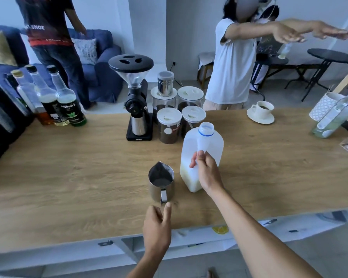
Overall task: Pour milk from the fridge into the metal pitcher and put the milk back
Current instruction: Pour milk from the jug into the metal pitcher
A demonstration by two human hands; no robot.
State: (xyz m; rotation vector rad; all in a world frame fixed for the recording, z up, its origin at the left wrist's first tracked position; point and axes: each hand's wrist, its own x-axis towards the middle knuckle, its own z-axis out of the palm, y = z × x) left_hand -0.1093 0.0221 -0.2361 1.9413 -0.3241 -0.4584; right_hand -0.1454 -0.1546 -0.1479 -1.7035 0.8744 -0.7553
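A translucent plastic milk jug stands upright on the wooden counter, its cap off and milk filling roughly its lower third. My right hand grips the jug's handle from the near side. Just left of the jug sits the metal pitcher, its spout pointing away from me and its handle toward me. My left hand hovers just short of that handle, thumb and fingers loosely curled and apart, nothing visible in it. The jug's cap is not in sight.
Behind the jug stand several lidded coffee jars and a grinder. Syrup bottles line the left side. A cup on a saucer sits at the far right. Two people stand beyond the counter.
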